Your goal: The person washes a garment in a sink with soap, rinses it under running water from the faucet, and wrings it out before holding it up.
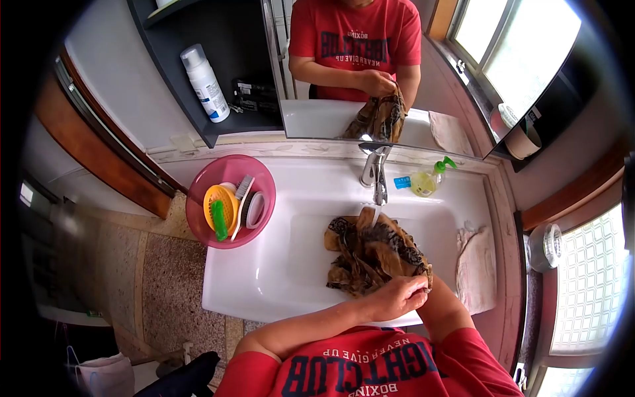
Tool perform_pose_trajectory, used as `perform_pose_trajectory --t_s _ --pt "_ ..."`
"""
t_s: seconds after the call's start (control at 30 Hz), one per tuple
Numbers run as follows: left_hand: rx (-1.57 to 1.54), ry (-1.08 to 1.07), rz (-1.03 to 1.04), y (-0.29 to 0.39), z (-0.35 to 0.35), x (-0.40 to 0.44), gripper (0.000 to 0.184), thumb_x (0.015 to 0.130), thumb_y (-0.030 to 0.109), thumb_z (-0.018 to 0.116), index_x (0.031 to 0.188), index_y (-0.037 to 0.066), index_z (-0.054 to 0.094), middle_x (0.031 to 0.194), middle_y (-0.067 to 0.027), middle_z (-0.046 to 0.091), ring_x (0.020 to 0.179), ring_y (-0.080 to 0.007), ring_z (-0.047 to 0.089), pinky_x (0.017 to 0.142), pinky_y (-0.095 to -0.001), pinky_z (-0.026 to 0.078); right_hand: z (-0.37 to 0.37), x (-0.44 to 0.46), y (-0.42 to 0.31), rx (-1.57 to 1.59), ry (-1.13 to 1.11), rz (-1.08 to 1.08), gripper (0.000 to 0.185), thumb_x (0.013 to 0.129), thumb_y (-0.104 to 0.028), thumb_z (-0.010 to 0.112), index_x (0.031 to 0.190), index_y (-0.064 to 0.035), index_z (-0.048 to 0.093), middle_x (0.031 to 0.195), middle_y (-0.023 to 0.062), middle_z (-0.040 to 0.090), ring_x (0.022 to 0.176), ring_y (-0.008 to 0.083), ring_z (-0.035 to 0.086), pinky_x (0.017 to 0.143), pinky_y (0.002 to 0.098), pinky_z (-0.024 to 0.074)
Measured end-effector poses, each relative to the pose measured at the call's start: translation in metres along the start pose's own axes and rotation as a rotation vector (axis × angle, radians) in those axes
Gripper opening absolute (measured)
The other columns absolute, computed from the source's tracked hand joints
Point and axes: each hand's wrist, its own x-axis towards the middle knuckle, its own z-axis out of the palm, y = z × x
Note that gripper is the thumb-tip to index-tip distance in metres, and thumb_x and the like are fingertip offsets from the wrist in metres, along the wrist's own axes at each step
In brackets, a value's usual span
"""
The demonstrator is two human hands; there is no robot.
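Note:
A wet brown and black patterned cloth (pixel 357 255) lies bunched in the white sink (pixel 278 264), below the chrome faucet (pixel 376 172). Water runs from the spout onto it. My left hand (pixel 397 298) reaches in from the left, its fingers closed on the cloth's near right edge. My right forearm comes up from the lower right, beside my left hand; the right hand itself is hidden behind the cloth and my left hand. The mirror (pixel 357 119) also shows the cloth held up between the arms.
A pink basin (pixel 198 198) with brushes and a yellow scoop sits on the sink's left corner. A soap pump bottle (pixel 423 183) and blue packet (pixel 402 182) stand right of the faucet. A pale cloth (pixel 476 271) covers the right rim. A white bottle (pixel 205 86) is on the shelf.

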Motion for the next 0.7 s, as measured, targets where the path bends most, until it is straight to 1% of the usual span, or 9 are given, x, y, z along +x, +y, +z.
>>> perform_pose_trajectory --t_s 0.07,0.13,0.27,0.37,0.47,0.5,0.6,0.63,0.7 --pt "-0.012 0.004 -0.009 -0.004 -0.005 -0.005 0.017 0.087 0.011 0.06 0.088 0.0 0.047 0.07 -0.0123 0.051 0.057 -0.0193 0.047 0.056 -0.0342 0.041 -0.008 0.002 -0.002 -0.005 -0.004 -0.012 0.047 0.088 -0.027 0.052 0.132 -0.0115 0.047 0.131 0.0109 0.051 0.12 0.0254 0.048 0.104 0.0363 0.0349" --pt "0.084 0.188 -0.094 -0.008 -0.013 -0.007 0.024 0.081 0.01 0.067 0.09 0.001 0.047 0.075 -0.0113 0.053 0.063 -0.0173 0.051 0.059 -0.0324 0.044 -0.016 0.003 -0.004 -0.017 -0.001 -0.022 0.047 0.088 -0.027 0.053 0.132 -0.011 0.047 0.13 0.0104 0.051 0.12 0.0253 0.048 0.104 0.0362 0.0348" --pt "0.448 0.629 -0.119 -0.065 -0.036 -0.008 0.037 0.07 0.009 0.073 0.096 -0.001 0.049 0.087 -0.0155 0.056 0.078 -0.0248 0.056 0.074 -0.0357 0.047 -0.027 -0.003 -0.013 -0.076 0.044 -0.02 0.047 0.088 -0.027 0.054 0.131 -0.01 0.047 0.13 0.0096 0.051 0.12 0.025 0.047 0.104 0.0358 0.0344" --pt "0.538 0.481 -0.242 -0.103 -0.047 -0.009 0.043 0.072 0.008 0.073 0.106 -0.005 0.05 0.098 -0.0203 0.058 0.09 -0.0283 0.06 0.081 -0.0342 0.047 -0.038 -0.01 -0.026 -0.196 0.127 -0.005 0.048 0.087 -0.027 0.055 0.131 -0.0092 0.048 0.13 0.009 0.051 0.121 0.0248 0.047 0.105 0.0356 0.0341" --pt "0.344 0.33 -0.371 -0.117 -0.058 -0.008 0.038 0.076 0.005 0.07 0.108 -0.005 0.051 0.1 -0.0192 0.06 0.09 -0.0271 0.061 0.079 -0.0337 0.048 0.032 -0.008 0.075 -0.125 0.149 0.142 0.037 0.089 -0.029 0.05 0.124 -0.0156 0.054 0.122 0.0091 0.055 0.116 0.0232 0.05 0.099 0.0347 0.038" --pt "0.397 0.47 -0.14 -0.129 -0.052 -0.01 0.025 0.081 -0.002 0.063 0.104 -0.004 0.053 0.092 -0.012 0.06 0.082 -0.018 0.059 0.073 -0.0298 0.047 0.056 -0.015 0.104 0.099 0.216 0.183 0.041 0.089 -0.031 0.052 0.126 -0.0157 0.051 0.124 0.0091 0.053 0.117 0.0223 0.048 0.099 0.0348 0.0387" --pt "0.145 0.479 -0.171 -0.101 -0.061 -0.001 0.02 0.082 -0.006 0.06 0.101 -0.003 0.053 0.084 -0.0049 0.057 0.078 -0.0092 0.052 0.07 -0.0259 0.045 0.005 -0.03 0.032 -0.256 0.019 0.268 0.049 0.088 -0.032 0.053 0.134 -0.0152 0.044 0.133 0.0078 0.047 0.122 0.021 0.044 0.103 0.0339 0.0355" --pt "-0.054 0.482 -0.145 -0.082 -0.061 0.006 0.016 0.083 -0.008 0.057 0.097 -0.002 0.053 0.08 -0.0013 0.052 0.075 -0.0055 0.047 0.067 -0.023 0.043 0.0 -0.029 0.024 -0.272 0.004 0.259 0.049 0.088 -0.032 0.053 0.134 -0.0152 0.044 0.133 0.0078 0.046 0.122 0.021 0.044 0.103 0.0339 0.0354" --pt "-0.01 0.472 -0.108 -0.093 -0.052 0.013 0.016 0.082 -0.007 0.058 0.097 -0.002 0.053 0.081 -0.0017 0.053 0.076 -0.0059 0.047 0.068 -0.0233 0.043 0.004 -0.027 0.026 -0.215 0.034 0.235 0.05 0.088 -0.032 0.053 0.134 -0.0152 0.043 0.134 0.0077 0.046 0.123 0.021 0.043 0.103 0.0339 0.0351"
